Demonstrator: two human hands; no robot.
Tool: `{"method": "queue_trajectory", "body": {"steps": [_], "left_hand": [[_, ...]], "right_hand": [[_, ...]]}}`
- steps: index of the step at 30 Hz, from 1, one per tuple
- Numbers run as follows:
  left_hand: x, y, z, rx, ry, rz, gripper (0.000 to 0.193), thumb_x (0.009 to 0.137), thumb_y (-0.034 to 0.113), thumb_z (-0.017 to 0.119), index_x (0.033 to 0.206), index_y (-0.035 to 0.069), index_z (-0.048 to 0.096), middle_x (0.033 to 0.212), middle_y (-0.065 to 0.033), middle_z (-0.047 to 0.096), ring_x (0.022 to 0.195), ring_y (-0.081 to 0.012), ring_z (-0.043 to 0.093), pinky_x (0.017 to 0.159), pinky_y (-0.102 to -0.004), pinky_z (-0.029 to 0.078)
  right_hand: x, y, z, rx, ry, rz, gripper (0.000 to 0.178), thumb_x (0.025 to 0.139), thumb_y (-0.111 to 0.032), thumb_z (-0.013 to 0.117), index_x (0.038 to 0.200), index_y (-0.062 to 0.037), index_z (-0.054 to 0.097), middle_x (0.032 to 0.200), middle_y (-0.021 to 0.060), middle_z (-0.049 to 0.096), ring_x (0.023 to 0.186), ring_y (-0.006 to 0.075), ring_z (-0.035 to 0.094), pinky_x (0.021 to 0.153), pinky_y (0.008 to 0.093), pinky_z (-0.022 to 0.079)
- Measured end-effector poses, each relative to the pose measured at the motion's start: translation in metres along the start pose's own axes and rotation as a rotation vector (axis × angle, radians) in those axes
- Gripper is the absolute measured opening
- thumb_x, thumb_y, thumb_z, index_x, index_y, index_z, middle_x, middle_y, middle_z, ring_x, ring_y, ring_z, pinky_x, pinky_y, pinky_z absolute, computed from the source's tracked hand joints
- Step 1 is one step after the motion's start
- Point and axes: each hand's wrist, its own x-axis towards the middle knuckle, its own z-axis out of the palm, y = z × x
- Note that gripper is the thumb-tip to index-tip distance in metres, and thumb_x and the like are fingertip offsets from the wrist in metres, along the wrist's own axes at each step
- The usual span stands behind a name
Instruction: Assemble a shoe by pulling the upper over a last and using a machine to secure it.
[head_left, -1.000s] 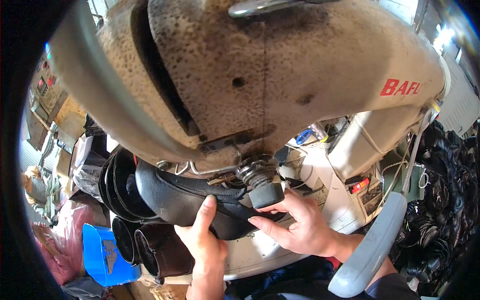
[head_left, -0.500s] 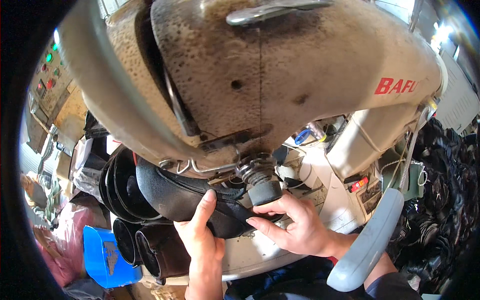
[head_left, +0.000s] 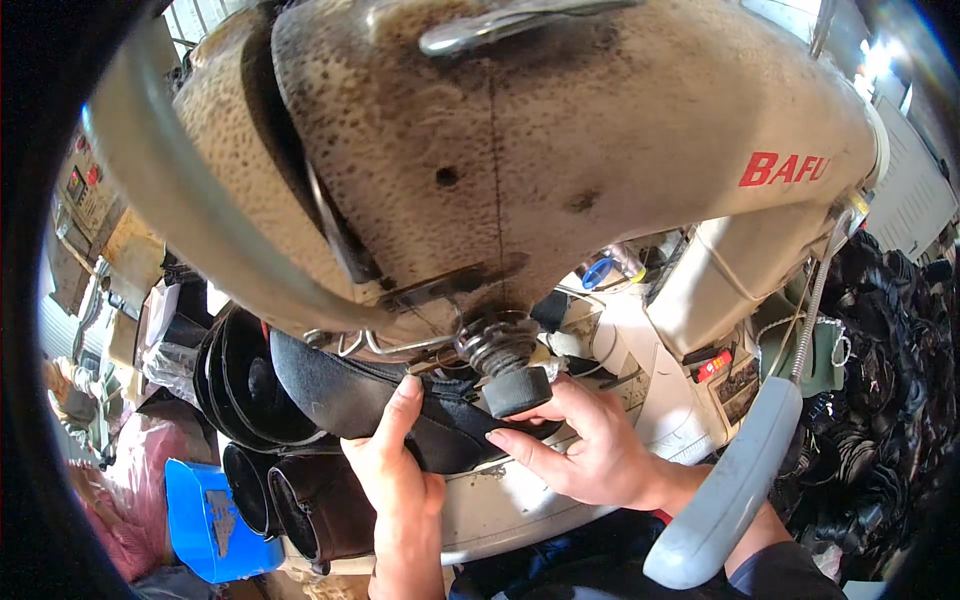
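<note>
A black leather boot upper (head_left: 330, 385) lies under the head of a beige, speckled sewing machine (head_left: 640, 130). On its near side my left hand (head_left: 400, 460) grips the edge, thumb up on the leather and fingers hidden beneath. My right hand (head_left: 590, 445) pinches the upper's right end between thumb and forefinger, close to the dark round knob (head_left: 518, 392) with a coiled spring. The machine head covers the needle area and the far part of the upper.
Black boot shafts (head_left: 325, 505) stand to the left of the work, beside a blue plastic bin (head_left: 205, 520). A grey-blue lever handle (head_left: 730, 490) hangs over my right forearm. Many black leather pieces (head_left: 870, 400) are heaped at the right. A red lighter-like item (head_left: 713, 365) lies behind my right hand.
The upper has slid slightly farther under the machine head, and my left thumb has moved a little away from me with it. Both hands keep their hold. The whole view has shifted slightly.
</note>
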Motion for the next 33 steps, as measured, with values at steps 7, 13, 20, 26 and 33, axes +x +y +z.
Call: {"method": "queue_trajectory", "body": {"steps": [7, 13, 20, 26, 33], "left_hand": [[0.011, 0.003, -0.001, 0.039, -0.003, -0.024, 0.037, 0.080, -0.001, 0.073, 0.116, -0.002, 0.063, 0.106, -0.0098, 0.069, 0.092, -0.0198, 0.066, 0.085, -0.0328, 0.052], [0.018, 0.007, 0.000, -0.031, -0.062, -0.033, 0.034, 0.080, -0.002, 0.071, 0.113, -0.002, 0.063, 0.104, -0.0100, 0.068, 0.091, -0.0206, 0.067, 0.082, -0.0319, 0.053], [0.024, 0.008, 0.001, -0.005, -0.085, -0.048, 0.030, 0.080, -0.002, 0.070, 0.110, -0.002, 0.064, 0.099, -0.0091, 0.068, 0.085, -0.0193, 0.065, 0.078, -0.0318, 0.053], [0.022, 0.008, -0.002, 0.031, -0.062, -0.039, 0.029, 0.080, -0.001, 0.070, 0.109, -0.001, 0.065, 0.097, -0.0074, 0.068, 0.083, -0.0184, 0.065, 0.077, -0.0319, 0.053], [0.019, 0.010, 0.008, 0.037, -0.040, -0.021, 0.029, 0.080, 0.001, 0.072, 0.108, -0.001, 0.066, 0.098, -0.0072, 0.069, 0.083, -0.0174, 0.065, 0.078, -0.0315, 0.053]], "right_hand": [[-0.004, 0.002, -0.005, -0.099, 0.042, -0.122, 0.026, 0.080, -0.004, 0.080, 0.102, 0.0040, 0.068, 0.099, 0.0160, 0.071, 0.092, 0.0260, 0.071, 0.081, 0.0341, 0.057], [-0.013, -0.005, -0.015, -0.170, 0.009, -0.165, 0.027, 0.079, -0.006, 0.080, 0.103, 0.0028, 0.070, 0.104, 0.0152, 0.071, 0.105, 0.0303, 0.066, 0.095, 0.0384, 0.051], [-0.053, -0.004, -0.041, -0.157, -0.055, -0.277, 0.034, 0.078, -0.013, 0.081, 0.107, -0.0005, 0.068, 0.113, 0.0141, 0.069, 0.115, 0.0325, 0.062, 0.110, 0.0502, 0.038], [-0.110, 0.001, -0.099, -0.389, -0.045, -0.276, 0.053, 0.074, -0.018, 0.083, 0.122, -0.0036, 0.064, 0.130, 0.0211, 0.059, 0.125, 0.0370, 0.054, 0.113, 0.0534, 0.035], [-0.059, 0.008, -0.170, -0.735, 0.760, -0.435, 0.050, 0.093, 0.002, 0.057, 0.139, 0.0140, 0.041, 0.140, 0.0263, 0.050, 0.129, 0.0357, 0.049, 0.111, 0.0442, 0.037]]}}
